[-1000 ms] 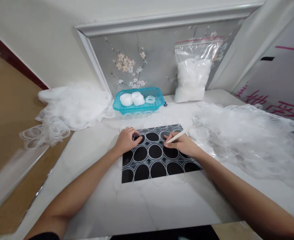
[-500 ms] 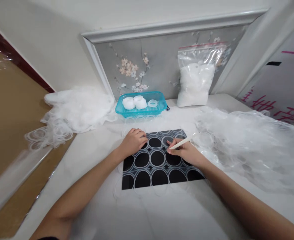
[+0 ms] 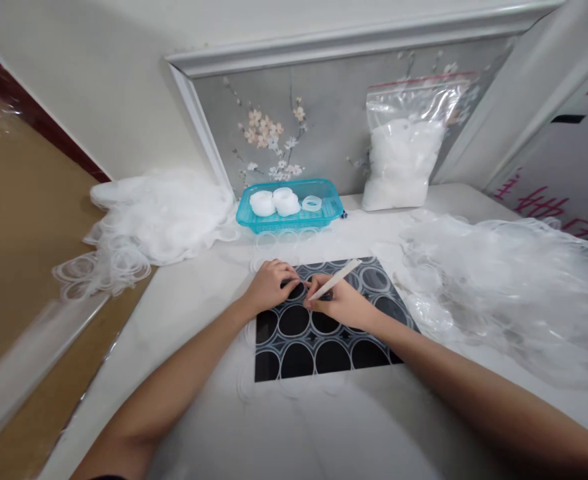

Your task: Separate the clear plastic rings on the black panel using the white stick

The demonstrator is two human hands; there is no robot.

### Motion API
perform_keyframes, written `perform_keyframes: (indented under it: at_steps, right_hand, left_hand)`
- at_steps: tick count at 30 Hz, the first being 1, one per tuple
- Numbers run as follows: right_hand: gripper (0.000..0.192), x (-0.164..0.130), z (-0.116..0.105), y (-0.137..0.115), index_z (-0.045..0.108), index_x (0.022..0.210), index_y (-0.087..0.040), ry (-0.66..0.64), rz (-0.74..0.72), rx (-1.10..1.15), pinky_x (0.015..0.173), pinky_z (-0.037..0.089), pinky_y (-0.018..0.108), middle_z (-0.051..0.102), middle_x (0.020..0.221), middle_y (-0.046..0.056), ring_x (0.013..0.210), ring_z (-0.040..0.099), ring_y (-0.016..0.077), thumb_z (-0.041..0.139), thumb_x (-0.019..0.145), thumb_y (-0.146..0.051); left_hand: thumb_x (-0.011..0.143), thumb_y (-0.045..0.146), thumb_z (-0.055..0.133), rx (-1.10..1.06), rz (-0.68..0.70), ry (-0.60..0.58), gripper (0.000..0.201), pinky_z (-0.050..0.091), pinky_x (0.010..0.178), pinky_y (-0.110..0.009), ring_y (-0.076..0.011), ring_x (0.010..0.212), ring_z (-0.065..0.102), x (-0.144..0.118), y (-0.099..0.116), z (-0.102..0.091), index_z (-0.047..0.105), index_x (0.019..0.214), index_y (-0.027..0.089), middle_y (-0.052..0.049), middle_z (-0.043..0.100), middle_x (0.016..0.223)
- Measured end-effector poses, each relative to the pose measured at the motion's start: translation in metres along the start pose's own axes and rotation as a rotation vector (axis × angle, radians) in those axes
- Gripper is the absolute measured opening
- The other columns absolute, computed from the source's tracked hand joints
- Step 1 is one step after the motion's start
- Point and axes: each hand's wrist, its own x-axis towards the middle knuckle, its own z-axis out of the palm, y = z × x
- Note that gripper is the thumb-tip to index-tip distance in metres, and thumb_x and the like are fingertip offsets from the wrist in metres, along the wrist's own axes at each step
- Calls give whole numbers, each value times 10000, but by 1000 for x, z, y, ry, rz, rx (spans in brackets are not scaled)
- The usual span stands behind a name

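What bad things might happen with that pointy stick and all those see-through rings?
The right hand holds the pale stick with its tip close to the left hand, so it might poke a finger. The clear ring sheet on the black mat looks thin and may tear. The loose ring pile lies right beside the right arm, which might drag it.

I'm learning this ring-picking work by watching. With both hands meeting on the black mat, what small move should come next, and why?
Probably slide the stick tip under the ring edge beside the left hand, since the right hand holds the tip right at those fingertips, over the black mat.
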Motion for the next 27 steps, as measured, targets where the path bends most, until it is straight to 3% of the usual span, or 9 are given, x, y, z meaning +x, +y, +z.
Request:
perform_keyframes:
  at_steps: [5,12,17,23,27]
  right_hand:
    - [129,7,0,5,565,685,-197,-76,43,2,867,441,383,575,670,-29,731,565,158,691,694,-174]
    - [140,9,-4,-10,579,670,-189,-156,177,-116,757,440,340,587,696,-11,745,568,171,716,675,-161]
    - [128,9,-4,-10,591,651,-200,-176,184,-146,830,447,380,618,678,2,828,612,216,710,674,-156]
    - [133,8,-3,-11,593,633,-214,-170,175,-117,977,391,456,634,653,-2,937,623,252,716,669,-179]
    - [127,7,-3,-9,592,646,-209,-160,201,-122,885,435,424,611,646,-9,787,613,210,716,667,-187]
  left_hand:
    - [875,221,594,-23,-29,13,134,403,853,-373,-197,932,593,2,-1,1,721,833,205,-16,711,933]
    - [858,226,605,-18,-161,33,131,418,858,-376,-204,911,585,7,1,0,723,815,190,-23,715,908]
    - [850,206,603,-45,-211,47,136,431,847,-379,-203,871,587,9,0,0,725,795,183,-27,718,891]
    - [838,201,609,-92,-215,75,129,442,841,-372,-199,855,591,10,-4,4,718,769,189,-26,714,869]
    - [825,221,630,-127,-126,28,104,448,837,-351,-193,847,596,11,-8,-3,683,750,173,-38,704,860]
